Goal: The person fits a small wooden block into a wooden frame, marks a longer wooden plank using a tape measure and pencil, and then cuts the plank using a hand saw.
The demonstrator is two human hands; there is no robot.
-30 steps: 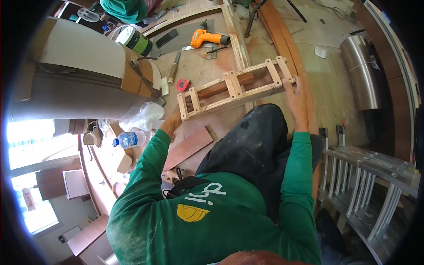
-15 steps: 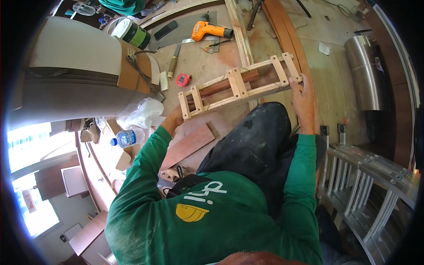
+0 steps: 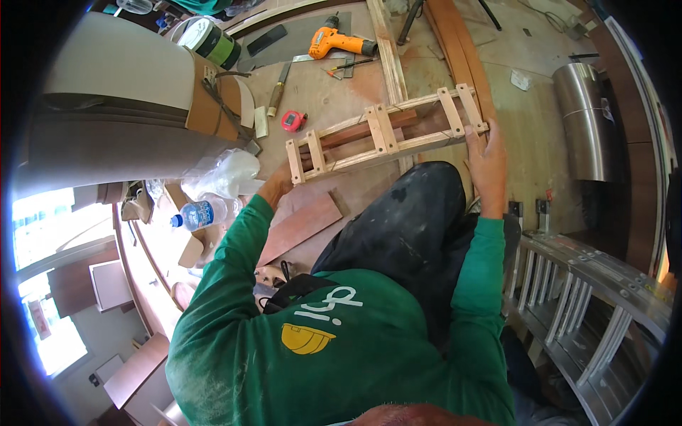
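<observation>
At opposite ends, left hand (image 3: 281, 182) and right hand (image 3: 489, 165) grip a slatted wooden frame (image 3: 386, 130); uneven lifting could twist it

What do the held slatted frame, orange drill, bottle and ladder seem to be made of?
Slatted frame: bare wood, pale and matte; striped long edges suggest plywood.
Orange drill: probably a moulded plastic housing, given its smooth, even colour.
Bottle: likely thin clear plastic; it's see-through, though glass can't be fully excluded.
Ladder: metal, perhaps unpainted aluminium, from its silver-grey sheen.
</observation>
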